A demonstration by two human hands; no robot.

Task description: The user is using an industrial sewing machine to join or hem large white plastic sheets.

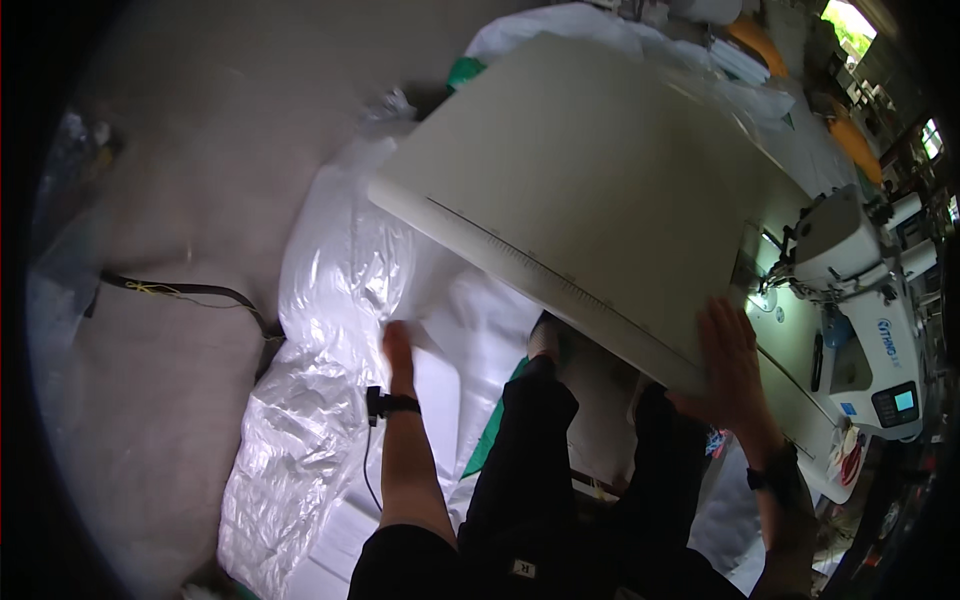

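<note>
My right hand [730,350] lies with its fingers stretched out flat at the near edge of the pale sewing table [600,160], close to the sewing machine [850,260]. Nothing shows in its grip. Farther left, my left hand [398,345] reaches over white folded material [440,390] beside a shiny clear plastic wrap [340,270]. It is blurred and seen edge-on, so its fingers are hidden; whether it touches the material is unclear. No cloth shows under the machine's needle area, where a small lamp glows.
A printed ruler scale [540,262] runs along the table's near edge. On the floor [180,380] at left lies a black cable [190,287]. More white bundles [560,20] sit beyond the table. A black slim tool [817,362] rests beside the machine.
</note>
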